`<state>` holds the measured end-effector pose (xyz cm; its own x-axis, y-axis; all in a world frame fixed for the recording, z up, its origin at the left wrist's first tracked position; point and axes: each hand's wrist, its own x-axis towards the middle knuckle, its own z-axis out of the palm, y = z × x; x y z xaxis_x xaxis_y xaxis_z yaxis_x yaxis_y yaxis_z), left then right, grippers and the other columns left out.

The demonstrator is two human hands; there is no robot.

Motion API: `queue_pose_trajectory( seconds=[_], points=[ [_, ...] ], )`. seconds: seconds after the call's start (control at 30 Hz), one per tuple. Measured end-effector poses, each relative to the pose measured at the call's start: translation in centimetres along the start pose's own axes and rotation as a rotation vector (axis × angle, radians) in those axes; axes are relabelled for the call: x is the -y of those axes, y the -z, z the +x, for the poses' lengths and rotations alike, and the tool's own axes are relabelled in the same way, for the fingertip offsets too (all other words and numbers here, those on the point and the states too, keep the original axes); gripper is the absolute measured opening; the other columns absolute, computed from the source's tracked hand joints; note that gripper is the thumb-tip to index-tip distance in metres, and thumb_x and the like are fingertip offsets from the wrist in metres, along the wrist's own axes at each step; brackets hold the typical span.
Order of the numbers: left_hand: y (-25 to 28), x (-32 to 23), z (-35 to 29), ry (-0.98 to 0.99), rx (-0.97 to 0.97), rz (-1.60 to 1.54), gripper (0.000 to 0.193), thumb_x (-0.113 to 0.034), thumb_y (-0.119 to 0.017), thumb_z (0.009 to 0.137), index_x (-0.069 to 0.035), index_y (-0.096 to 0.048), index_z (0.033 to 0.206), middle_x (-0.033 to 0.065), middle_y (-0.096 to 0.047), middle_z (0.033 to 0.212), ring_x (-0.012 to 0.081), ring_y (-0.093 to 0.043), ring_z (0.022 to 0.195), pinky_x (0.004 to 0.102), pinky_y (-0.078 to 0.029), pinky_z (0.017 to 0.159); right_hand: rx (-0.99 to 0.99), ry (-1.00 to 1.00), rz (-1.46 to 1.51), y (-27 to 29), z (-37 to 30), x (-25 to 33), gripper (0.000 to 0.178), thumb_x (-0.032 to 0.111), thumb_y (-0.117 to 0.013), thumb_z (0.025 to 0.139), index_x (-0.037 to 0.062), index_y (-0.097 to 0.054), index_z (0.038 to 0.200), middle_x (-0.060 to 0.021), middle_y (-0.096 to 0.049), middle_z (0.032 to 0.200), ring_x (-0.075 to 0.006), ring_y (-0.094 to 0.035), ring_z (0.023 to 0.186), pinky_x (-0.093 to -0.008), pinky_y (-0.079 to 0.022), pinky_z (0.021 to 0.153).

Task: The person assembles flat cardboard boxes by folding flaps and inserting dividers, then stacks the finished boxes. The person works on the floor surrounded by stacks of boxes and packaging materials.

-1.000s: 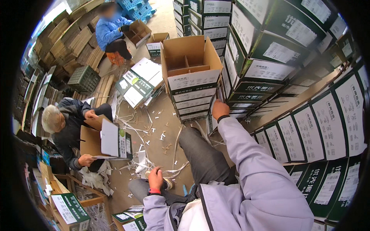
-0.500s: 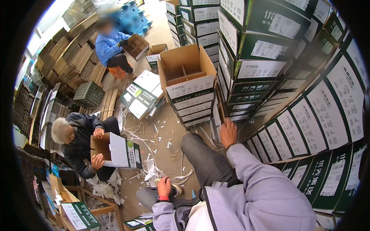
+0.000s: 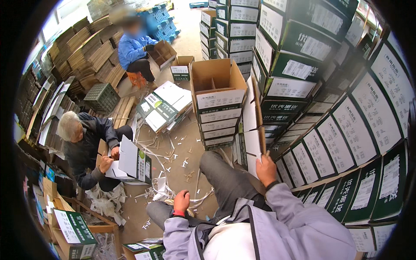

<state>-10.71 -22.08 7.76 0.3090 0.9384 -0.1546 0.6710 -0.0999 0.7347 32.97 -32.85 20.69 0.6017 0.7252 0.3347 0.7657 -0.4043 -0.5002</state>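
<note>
In my right hand [image 3: 266,170] is the edge of a folded-flat carton [image 3: 252,125], white and brown, which stands upright just right of my knee. The fingers are wrapped round its near edge. My left hand [image 3: 181,201], with a red band at the wrist, hovers over my left leg, its fingers curled in. Whether it holds anything small is hidden. Ahead of me rises a stack of open cartons [image 3: 219,102]; the top one has cardboard dividers [image 3: 212,85] inside.
Tall stacks of green-and-white cartons [image 3: 290,71] wall off the right side. Left of me a seated person [image 3: 86,143] handles a white carton [image 3: 132,160]; another in blue [image 3: 134,47] sits farther off with a divided box. Flat cartons [image 3: 167,102] and plastic straps [image 3: 160,147] lie on the floor.
The flat carton has come up and out beside the stack, gripped by my right hand, which moved slightly nearer. The seated person's hands have moved onto the white carton's flaps.
</note>
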Motion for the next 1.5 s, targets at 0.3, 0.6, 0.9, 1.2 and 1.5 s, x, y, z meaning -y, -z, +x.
queue_pose_trajectory(
  seconds=[0.3, 0.6, 0.9, 1.2, 1.5],
  points=[
    [-1.1, -0.8, 0.8, -0.092, 0.122, 0.022, 0.036, -0.031, -0.061, 0.098, -0.004, -0.077, 0.115, 0.0212, -0.076, 0.113, 0.0416, -0.071, 0.108, 0.0481, -0.056, 0.095, -0.249, 0.172, 0.073, 19.3, -2.5, 9.5, 0.017, 0.012, -0.069, 0.097, -0.0026, -0.068, 0.105, -0.0285, -0.066, 0.102, -0.0511, -0.063, 0.090, -0.0558, -0.050, 0.079],
    [-0.6, -0.9, 0.4, -0.118, -0.014, -0.052, 0.035, -0.028, -0.060, 0.099, -0.003, -0.075, 0.118, 0.0224, -0.075, 0.114, 0.0417, -0.070, 0.109, 0.0480, -0.055, 0.096, -0.477, 0.482, 0.137, 24.6, -0.4, 14.2, 0.036, 0.007, -0.063, 0.104, -0.0103, -0.059, 0.135, -0.0239, -0.066, 0.128, -0.0353, -0.065, 0.112, -0.0441, -0.049, 0.100],
    [4.4, -6.2, -2.6, -0.084, -0.417, -0.347, 0.032, -0.018, -0.060, 0.105, 0.000, -0.070, 0.128, 0.0196, -0.073, 0.121, 0.0310, -0.070, 0.114, 0.0393, -0.053, 0.100, 0.055, 0.597, 0.496, 14.8, 1.0, 23.5, 0.020, 0.011, -0.073, 0.094, -0.0035, -0.072, 0.107, -0.0261, -0.072, 0.108, -0.0470, -0.069, 0.091, -0.0513, -0.055, 0.080],
    [-0.2, -8.2, 0.3, 0.216, -0.201, -1.032, 0.072, -0.036, -0.060, 0.109, -0.001, -0.032, 0.165, 0.0151, -0.047, 0.161, 0.0239, -0.053, 0.136, 0.0381, -0.048, 0.108, 0.534, 0.572, 0.280, -15.6, -9.6, 18.4, 0.011, 0.014, -0.065, 0.093, 0.0039, -0.063, 0.090, -0.0203, -0.066, 0.094, -0.0458, -0.069, 0.077, -0.0545, -0.057, 0.069],
    [-3.4, -1.8, 1.2, 0.382, -0.197, -0.807, 0.081, -0.044, -0.067, 0.104, 0.003, -0.036, 0.162, 0.0216, -0.060, 0.145, 0.0297, -0.063, 0.128, 0.0426, -0.056, 0.098, 0.856, 0.565, 0.370, -19.6, -9.7, 18.0, 0.026, 0.023, -0.067, 0.092, -0.0003, -0.072, 0.102, -0.0225, -0.063, 0.103, -0.0440, -0.063, 0.099, -0.0517, -0.053, 0.087]
  ],
)
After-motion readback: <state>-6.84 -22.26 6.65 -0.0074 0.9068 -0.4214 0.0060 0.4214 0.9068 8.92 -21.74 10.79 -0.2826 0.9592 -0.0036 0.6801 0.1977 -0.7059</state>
